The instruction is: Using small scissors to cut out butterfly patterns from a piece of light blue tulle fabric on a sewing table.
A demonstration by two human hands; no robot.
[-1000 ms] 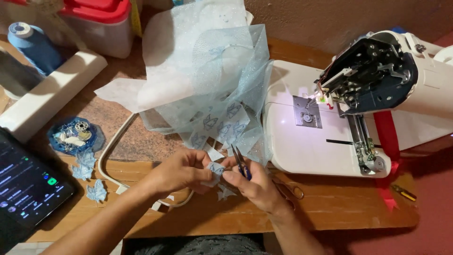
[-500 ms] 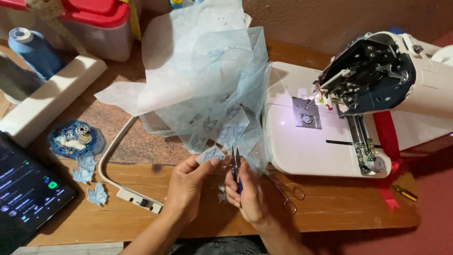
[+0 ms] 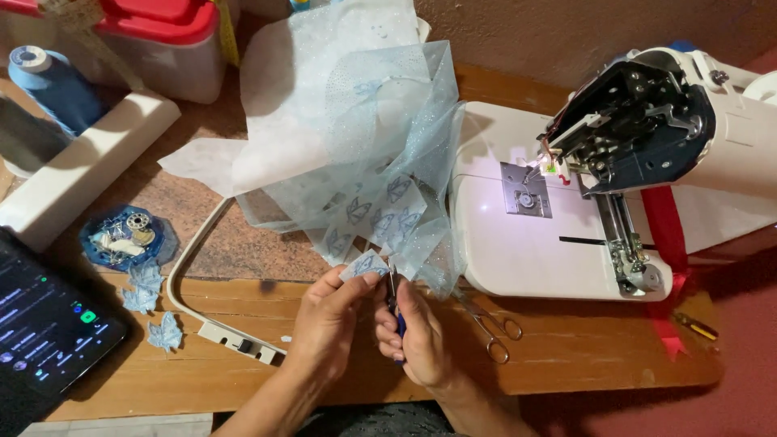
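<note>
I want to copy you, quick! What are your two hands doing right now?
Left hand: pinching a small pale blue fabric piece.
Right hand: closed around small blue-handled scissors.

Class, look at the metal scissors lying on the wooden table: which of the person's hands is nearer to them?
Right. The right hand sits just left of the scissors, almost beside them. The left hand is farther left, beyond the right hand, pinching a small blue fabric piece.
</note>
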